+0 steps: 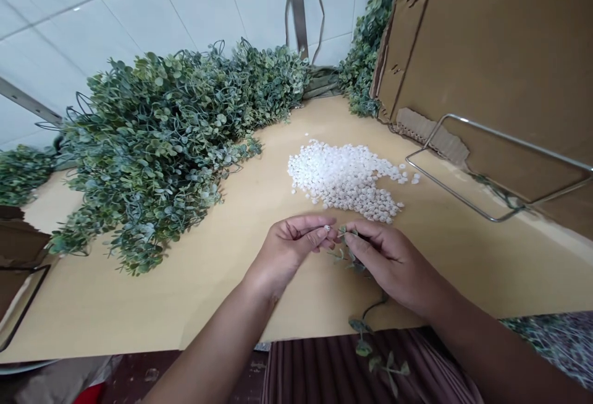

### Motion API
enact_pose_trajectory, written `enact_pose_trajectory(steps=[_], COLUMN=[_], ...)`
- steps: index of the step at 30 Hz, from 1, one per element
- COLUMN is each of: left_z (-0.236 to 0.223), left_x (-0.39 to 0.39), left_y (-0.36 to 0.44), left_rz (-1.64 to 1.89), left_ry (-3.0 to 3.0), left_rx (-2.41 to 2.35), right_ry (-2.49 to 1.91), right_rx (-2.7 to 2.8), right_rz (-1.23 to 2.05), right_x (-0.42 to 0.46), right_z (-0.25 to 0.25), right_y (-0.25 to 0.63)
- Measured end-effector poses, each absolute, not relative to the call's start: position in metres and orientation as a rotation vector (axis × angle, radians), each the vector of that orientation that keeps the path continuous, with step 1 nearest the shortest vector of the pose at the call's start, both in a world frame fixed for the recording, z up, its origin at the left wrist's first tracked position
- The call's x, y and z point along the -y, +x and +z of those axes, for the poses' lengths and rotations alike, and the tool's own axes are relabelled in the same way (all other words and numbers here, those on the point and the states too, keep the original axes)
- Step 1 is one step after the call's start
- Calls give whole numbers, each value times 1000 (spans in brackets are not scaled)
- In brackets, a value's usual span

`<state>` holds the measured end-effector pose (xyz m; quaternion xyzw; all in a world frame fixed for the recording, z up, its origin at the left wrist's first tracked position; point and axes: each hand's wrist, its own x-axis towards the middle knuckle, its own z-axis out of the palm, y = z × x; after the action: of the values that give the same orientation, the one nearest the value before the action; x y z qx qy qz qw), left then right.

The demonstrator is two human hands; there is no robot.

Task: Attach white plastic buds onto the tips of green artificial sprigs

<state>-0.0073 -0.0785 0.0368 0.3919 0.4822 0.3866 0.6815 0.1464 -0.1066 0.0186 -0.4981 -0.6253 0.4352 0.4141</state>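
Observation:
My left hand [301, 240] pinches a small white plastic piece [327, 228] between thumb and fingertips. Close beside it, my right hand [389, 259] is closed on an artificial leaf sprig [362, 325], whose tip pokes out at the fingertips. The sprig's dark stem and leaves hang down past the table's front edge. The fingertips of both hands almost meet; whether the white piece touches the sprig I cannot tell. Just beyond the hands lies a pile of small white plastic pieces [345, 172], with a few strays at its right end.
A large heap of artificial greenery [162, 138] covers the left back of the tan table [222, 293]. More greenery [370, 39] stands at the back right by a cardboard box [500, 52]. A bent metal wire frame [463, 199] juts over the table's right side. White tiles [185, 2] form the back wall.

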Motion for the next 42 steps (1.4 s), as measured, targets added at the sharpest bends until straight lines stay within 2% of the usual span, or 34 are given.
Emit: enact_pose_trajectory(steps=[14,42], left_z=[34,32], left_x=[78,73], left_y=[-5,-3], left_rz=[858,829], left_ry=[1109,993], left_rx=[-1118,-1089], right_ry=[-1342,-1433], right_rx=[1633,1665], right_rz=[915,780], right_x=[105,107], right_z=[17,17], right_y=[141,141])
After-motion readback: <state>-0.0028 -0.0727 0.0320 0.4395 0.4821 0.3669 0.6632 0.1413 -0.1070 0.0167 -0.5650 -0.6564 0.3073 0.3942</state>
